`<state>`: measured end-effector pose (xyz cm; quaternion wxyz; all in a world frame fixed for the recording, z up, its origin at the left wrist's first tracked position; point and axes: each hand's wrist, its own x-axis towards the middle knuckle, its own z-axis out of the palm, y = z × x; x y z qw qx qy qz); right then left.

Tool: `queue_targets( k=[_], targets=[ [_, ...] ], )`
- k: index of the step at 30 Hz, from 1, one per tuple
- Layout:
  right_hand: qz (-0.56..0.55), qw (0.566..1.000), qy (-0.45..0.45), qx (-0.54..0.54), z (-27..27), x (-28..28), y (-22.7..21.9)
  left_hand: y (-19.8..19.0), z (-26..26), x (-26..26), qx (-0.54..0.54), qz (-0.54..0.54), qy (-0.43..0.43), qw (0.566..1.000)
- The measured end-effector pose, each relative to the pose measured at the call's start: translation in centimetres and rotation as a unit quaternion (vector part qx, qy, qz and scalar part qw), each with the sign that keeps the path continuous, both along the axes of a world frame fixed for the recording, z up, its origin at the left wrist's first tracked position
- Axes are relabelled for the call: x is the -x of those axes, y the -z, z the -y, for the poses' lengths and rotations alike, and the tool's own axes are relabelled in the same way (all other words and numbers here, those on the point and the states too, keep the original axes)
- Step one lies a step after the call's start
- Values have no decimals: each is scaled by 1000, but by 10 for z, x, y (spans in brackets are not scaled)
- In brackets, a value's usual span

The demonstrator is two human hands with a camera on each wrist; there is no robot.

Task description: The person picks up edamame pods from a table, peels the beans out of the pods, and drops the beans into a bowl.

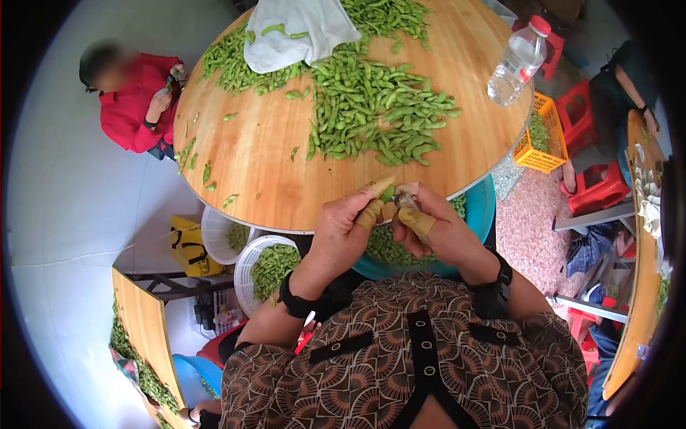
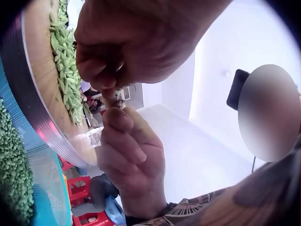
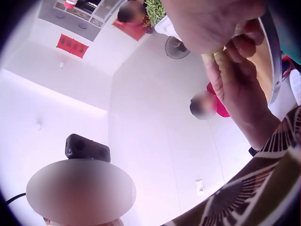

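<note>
In the head view the left hand, with yellowish coverings on thumb and finger, pinches a green pod at the near edge of the round wooden table. The right hand, also with covered fingertips, meets it there, its fingers curled round a small shiny item too small to identify. A teal basin holding green beans lies below both hands. Beyond them a heap of pods is spread on the table. In both wrist views the hands hide most of what is between them.
A white cloth lies over pods, and a water bottle stands at the table's right. White baskets are below left, a yellow crate and red stools to the right. A person in red is at the left.
</note>
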<state>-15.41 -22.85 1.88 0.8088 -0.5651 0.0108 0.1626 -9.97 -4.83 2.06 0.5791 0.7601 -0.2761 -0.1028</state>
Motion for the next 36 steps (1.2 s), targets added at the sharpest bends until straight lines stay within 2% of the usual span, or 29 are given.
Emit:
queue_targets(
  k=[2,3,4,5,6,7,8,9,10,12,13,14,15,16,18,20,22,23,24,25,26,27,28,29,30,31,32,34,36],
  targets=[
    [20,1000,-1,9,0,1,7,-5,-1,2,-4,3,-2,1000],
    [20,1000,-2,9,3,2,5,-7,-3,3,-44,139,13,989],
    [6,999,-33,-42,6,3,1,-8,-5,3,-84,273,28,958],
    [-10,994,-64,-93,9,5,-1,-1,-6,4,-15,242,49,969],
    [-12,993,-65,-94,11,5,1,-1,-9,5,-16,239,48,970],
    [-74,977,-98,-174,13,4,3,-1,-15,5,58,-57,81,993],
    [-134,950,-128,-251,14,3,5,-2,-17,4,128,-346,107,923],
    [-134,950,-128,-251,14,3,7,4,-16,2,202,-420,143,873],
    [-140,942,-126,-278,13,2,11,4,-15,1,202,-419,144,873],
    [-147,933,-121,-305,13,2,12,4,-12,1,150,-368,92,913],
    [-142,948,-94,-270,13,1,10,7,-9,3,150,-369,92,913],
    [-136,961,-67,-233,13,0,9,13,-3,6,101,-177,47,978],
    [-135,961,-67,-233,13,0,9,14,0,6,47,24,-1,999],
    [-134,966,-56,-211,12,0,9,11,1,5,47,24,-1,999],
    [-134,972,-44,-190,10,1,7,1,1,6,-88,250,-34,964],
    [-117,983,-26,-137,7,4,3,6,-1,7,-106,218,-26,970],
    [-87,990,-22,-110,6,6,4,23,1,4,64,25,-2,998],
    [-57,995,-19,-83,6,7,5,26,-3,0,64,25,-2,998],
    [-57,995,-19,-83,6,7,6,26,-9,-6,154,-174,50,971],
    [-44,998,-28,-40,7,8,6,25,-12,-9,238,-363,99,895],
    [-31,999,-36,3,8,8,7,23,-12,-8,238,-364,100,895],
    [-32,999,-34,4,12,9,6,19,-11,-6,164,-326,70,929],
    [-22,996,-49,64,16,9,3,14,-11,-4,88,-284,38,954],
    [-11,990,-65,125,19,8,2,10,-9,-1,89,-284,38,954],
    [-11,990,-65,125,17,7,8,7,-6,4,40,-188,17,981],
    [132,968,26,212,14,5,20,5,-4,7,-9,-90,-4,996],
    [270,910,117,291,12,4,27,5,-3,10,-9,-90,-4,996],
    [254,911,107,306,11,5,15,4,-1,15,-55,-30,-3,998],
    [238,911,97,321,8,5,10,-1,1,19,-63,-41,6,997]
  ],
)
